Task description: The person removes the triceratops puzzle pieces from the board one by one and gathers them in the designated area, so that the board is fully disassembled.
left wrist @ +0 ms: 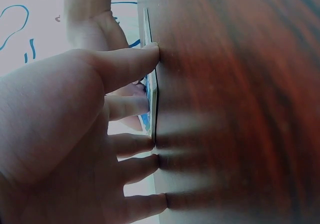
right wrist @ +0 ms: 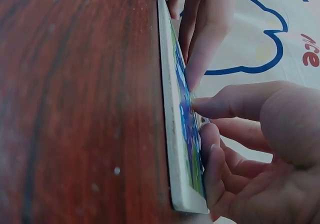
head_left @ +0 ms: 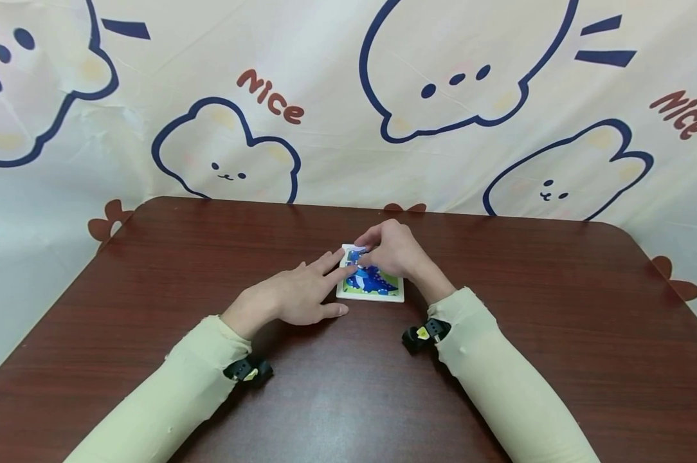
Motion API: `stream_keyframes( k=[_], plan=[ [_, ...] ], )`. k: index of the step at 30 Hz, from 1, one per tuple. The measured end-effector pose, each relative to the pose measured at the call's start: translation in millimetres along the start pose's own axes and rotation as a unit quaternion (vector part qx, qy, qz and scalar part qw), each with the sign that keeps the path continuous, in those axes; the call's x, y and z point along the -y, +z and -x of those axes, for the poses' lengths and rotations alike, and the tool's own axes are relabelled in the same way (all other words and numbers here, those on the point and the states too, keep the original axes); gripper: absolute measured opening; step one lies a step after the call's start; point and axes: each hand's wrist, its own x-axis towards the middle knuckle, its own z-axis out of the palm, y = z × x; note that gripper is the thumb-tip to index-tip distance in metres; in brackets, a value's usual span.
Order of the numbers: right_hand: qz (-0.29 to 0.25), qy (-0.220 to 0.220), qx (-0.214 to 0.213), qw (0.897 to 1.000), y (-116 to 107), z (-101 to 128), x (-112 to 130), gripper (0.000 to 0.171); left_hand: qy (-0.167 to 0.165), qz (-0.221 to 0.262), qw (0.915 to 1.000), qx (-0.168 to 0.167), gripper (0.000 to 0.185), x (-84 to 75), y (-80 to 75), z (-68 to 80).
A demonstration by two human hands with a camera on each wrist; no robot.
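A small flat picture puzzle (head_left: 371,285) with a white frame and a blue dinosaur on green lies on the brown table. My left hand (head_left: 302,292) rests at its left side with the fingers spread and nearly straight. One left finger (left wrist: 131,106) lies over the picture, while other fingertips touch the frame edge and the tabletop. Over the top of the picture, my right hand (head_left: 396,249) is bent down. Its thumb (right wrist: 235,100) and curled fingers pinch a small puzzle piece (right wrist: 204,119) at the picture's surface, mostly hidden by the fingertips.
The dark wooden table (head_left: 152,289) has rounded far corners. Behind it hangs a pale curtain (head_left: 331,154) printed with cartoon outlines and the word "Nice". Black straps with small devices sit on both wrists, over light sleeves (head_left: 169,386).
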Motion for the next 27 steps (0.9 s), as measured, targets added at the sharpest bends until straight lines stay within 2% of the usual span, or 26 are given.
stream_keyframes(
  k=[27],
  plan=[
    [-0.001,-0.017,0.001,1.0,-7.8,5.0,-5.0,0.03,-0.002,-0.001,1.0,-0.004,0.079,0.1,1.1,0.0]
  ],
)
